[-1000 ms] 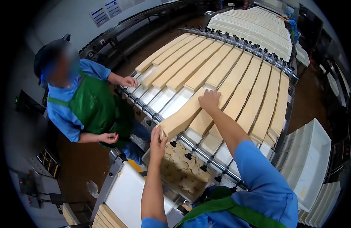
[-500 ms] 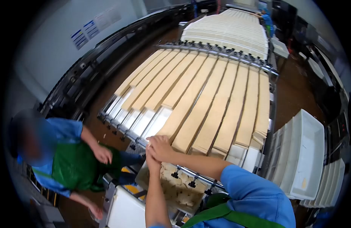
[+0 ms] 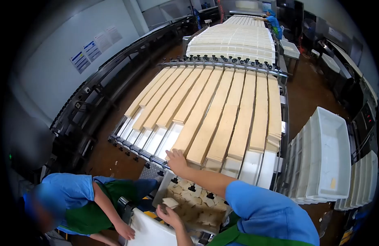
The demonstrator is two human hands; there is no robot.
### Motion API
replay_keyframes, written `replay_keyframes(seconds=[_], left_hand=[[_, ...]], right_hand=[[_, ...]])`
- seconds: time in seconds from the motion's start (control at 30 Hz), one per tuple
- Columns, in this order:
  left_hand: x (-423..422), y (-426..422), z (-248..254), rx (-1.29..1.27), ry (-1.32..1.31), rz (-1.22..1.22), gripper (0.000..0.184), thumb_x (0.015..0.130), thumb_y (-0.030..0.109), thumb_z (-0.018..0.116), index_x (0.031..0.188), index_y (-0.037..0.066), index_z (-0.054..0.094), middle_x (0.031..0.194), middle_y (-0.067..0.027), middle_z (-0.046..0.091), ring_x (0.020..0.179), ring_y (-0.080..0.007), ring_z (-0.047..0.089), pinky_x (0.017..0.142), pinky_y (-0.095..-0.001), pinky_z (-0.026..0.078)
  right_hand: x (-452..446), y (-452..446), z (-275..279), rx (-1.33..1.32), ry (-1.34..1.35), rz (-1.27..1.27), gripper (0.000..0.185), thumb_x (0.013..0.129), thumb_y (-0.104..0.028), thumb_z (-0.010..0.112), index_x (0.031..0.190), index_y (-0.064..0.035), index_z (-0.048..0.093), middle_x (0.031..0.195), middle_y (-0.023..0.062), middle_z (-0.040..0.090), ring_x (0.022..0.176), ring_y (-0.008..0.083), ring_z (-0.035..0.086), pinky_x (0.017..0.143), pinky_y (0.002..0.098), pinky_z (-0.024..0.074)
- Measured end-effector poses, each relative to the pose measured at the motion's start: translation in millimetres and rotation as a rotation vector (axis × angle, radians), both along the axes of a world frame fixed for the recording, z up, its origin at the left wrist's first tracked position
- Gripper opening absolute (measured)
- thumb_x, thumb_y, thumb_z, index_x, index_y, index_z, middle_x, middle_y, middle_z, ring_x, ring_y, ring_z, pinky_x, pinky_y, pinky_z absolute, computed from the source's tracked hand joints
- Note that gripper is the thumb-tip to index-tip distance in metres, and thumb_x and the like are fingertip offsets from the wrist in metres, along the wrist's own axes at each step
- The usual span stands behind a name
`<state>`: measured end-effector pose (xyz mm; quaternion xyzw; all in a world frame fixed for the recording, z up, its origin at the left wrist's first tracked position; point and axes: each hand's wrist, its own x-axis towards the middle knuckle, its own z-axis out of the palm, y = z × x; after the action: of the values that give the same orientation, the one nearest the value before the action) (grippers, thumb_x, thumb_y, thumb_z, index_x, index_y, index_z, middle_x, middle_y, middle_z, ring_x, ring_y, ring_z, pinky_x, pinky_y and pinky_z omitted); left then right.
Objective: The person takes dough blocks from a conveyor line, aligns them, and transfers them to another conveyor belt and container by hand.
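Long flat pale-tan strips (image 3: 222, 129) that look like tofu or dough lie side by side on the slatted conveyor. At the near end of one strip, my right hand (image 3: 177, 162) rests with its fingers spread. Lower down, my left hand (image 3: 170, 218) is beside a white bin (image 3: 160, 192) of broken pale offcuts (image 3: 197, 195), its fingers apart. A small pale piece (image 3: 170, 202) shows just above those fingertips; whether it touches them I cannot tell.
Another person in a green apron (image 3: 85, 207) bends at the left, one hand on a white panel (image 3: 150, 229). Stacked white crates (image 3: 327, 156) stand at the right. Black-knobbed metal bars (image 3: 222, 60) cross the conveyor. A distant person (image 3: 273, 24) works at the far end.
My hands were together at the strip's end; my left hand has moved down toward the bin, a pale piece near it. The person at the left has bent lower.
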<state>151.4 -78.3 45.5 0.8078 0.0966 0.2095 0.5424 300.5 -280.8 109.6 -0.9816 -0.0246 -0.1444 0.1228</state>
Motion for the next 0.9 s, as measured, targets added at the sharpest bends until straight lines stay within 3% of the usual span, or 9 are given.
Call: replay_keyframes(seconds=[0.07, 0.1, 0.17, 0.3, 0.37, 0.43, 0.57, 0.63, 0.9], left_hand=[[-35.6, 15.5, -1.3, 0.002, 0.102, -0.072, 0.039, 0.085, 0.006, 0.051, 0.122, -0.004, 0.047, 0.124, -0.0213, 0.046, 0.119, -0.0334, 0.042, 0.104, -0.0422, 0.032], [-51.2, 31.9, -21.2, 0.126, 0.056, -0.123, 0.037, 0.083, 0.007, 0.054, 0.118, -0.004, 0.05, 0.12, -0.0224, 0.048, 0.114, -0.0351, 0.045, 0.1, -0.0418, 0.035], [-93.2, 37.0, 3.7, 0.228, 0.144, -0.146, 0.033, 0.082, 0.007, 0.054, 0.114, -0.004, 0.054, 0.114, -0.022, 0.051, 0.11, -0.0353, 0.048, 0.097, -0.0413, 0.037], [-144.6, 60.3, -14.3, 0.443, 0.273, -0.326, 0.019, 0.083, 0.008, 0.056, 0.097, -0.001, 0.063, 0.092, -0.0181, 0.062, 0.093, -0.0338, 0.058, 0.084, -0.0399, 0.045], [-159.0, 61.8, -17.7, 0.359, 0.231, -0.424, 0.017, 0.084, 0.009, 0.057, 0.095, 0.0, 0.065, 0.088, -0.017, 0.063, 0.086, -0.0313, 0.06, 0.079, -0.0389, 0.047], [-168.6, 62.9, -23.1, 0.182, 0.258, -0.57, 0.016, 0.086, 0.012, 0.06, 0.094, 0.0, 0.067, 0.077, -0.015, 0.066, 0.067, -0.0229, 0.063, 0.063, -0.0332, 0.05], [-173.8, 65.8, -27.0, 0.101, 0.275, -0.608, 0.016, 0.085, 0.014, 0.063, 0.095, 0.002, 0.068, 0.062, -0.0106, 0.063, 0.052, -0.0173, 0.058, 0.054, -0.0288, 0.048], [-174.4, 66.9, -20.3, 0.154, 0.252, -0.649, 0.016, 0.085, 0.014, 0.063, 0.094, 0.003, 0.069, 0.061, -0.0106, 0.062, 0.051, -0.0173, 0.058, 0.054, -0.0289, 0.048], [-174.2, 69.4, -34.0, 0.197, 0.274, -0.645, 0.016, 0.083, 0.016, 0.063, 0.093, 0.005, 0.07, 0.062, -0.0109, 0.063, 0.053, -0.0194, 0.061, 0.056, -0.0303, 0.049]], right_hand=[[-7.9, 9.5, -6.0, 0.043, -0.069, 0.013, 0.021, 0.075, -0.015, 0.058, 0.087, -0.0054, 0.071, 0.132, 0.013, 0.049, 0.123, 0.0313, 0.04, 0.1, 0.0464, 0.0289], [-15.7, 11.8, -5.7, 0.114, -0.134, 0.132, 0.02, 0.075, -0.015, 0.058, 0.086, -0.0046, 0.07, 0.13, 0.0131, 0.05, 0.122, 0.031, 0.041, 0.099, 0.0463, 0.0295], [-46.4, 22.5, -9.5, 0.181, -0.252, 0.263, 0.018, 0.074, -0.015, 0.057, 0.083, -0.0036, 0.068, 0.124, 0.0135, 0.054, 0.12, 0.0306, 0.043, 0.097, 0.0449, 0.0313], [-106.8, 16.4, -21.7, 0.146, -0.132, 0.36, 0.017, 0.073, -0.018, 0.058, 0.082, -0.0078, 0.069, 0.118, 0.0137, 0.054, 0.112, 0.0275, 0.047, 0.092, 0.0407, 0.0347], [-122.0, 5.4, -32.3, -0.113, -0.072, 0.358, 0.018, 0.076, -0.019, 0.057, 0.083, -0.0092, 0.069, 0.112, 0.0112, 0.057, 0.107, 0.0235, 0.05, 0.092, 0.0374, 0.0353], [-117.9, 6.4, -43.9, -0.091, -0.043, 0.354, 0.017, 0.076, -0.019, 0.056, 0.083, -0.01, 0.07, 0.108, 0.0092, 0.058, 0.105, 0.0222, 0.051, 0.092, 0.0368, 0.0353], [-116.0, 17.0, -46.5, -0.117, 0.123, 0.277, 0.011, 0.074, -0.017, 0.057, 0.077, -0.0125, 0.067, 0.091, 0.0041, 0.06, 0.093, 0.0211, 0.055, 0.093, 0.0398, 0.0334], [-116.1, 20.9, -46.4, -0.113, 0.112, 0.209, 0.012, 0.075, -0.016, 0.056, 0.075, -0.0143, 0.068, 0.079, 0.003, 0.062, 0.084, 0.0218, 0.059, 0.096, 0.0457, 0.0309], [-114.3, 25.3, -52.1, -0.109, 0.143, 0.119, 0.016, 0.072, -0.013, 0.054, 0.073, -0.0155, 0.069, 0.079, 0.0037, 0.065, 0.081, 0.0227, 0.063, 0.102, 0.0453, 0.0303]])
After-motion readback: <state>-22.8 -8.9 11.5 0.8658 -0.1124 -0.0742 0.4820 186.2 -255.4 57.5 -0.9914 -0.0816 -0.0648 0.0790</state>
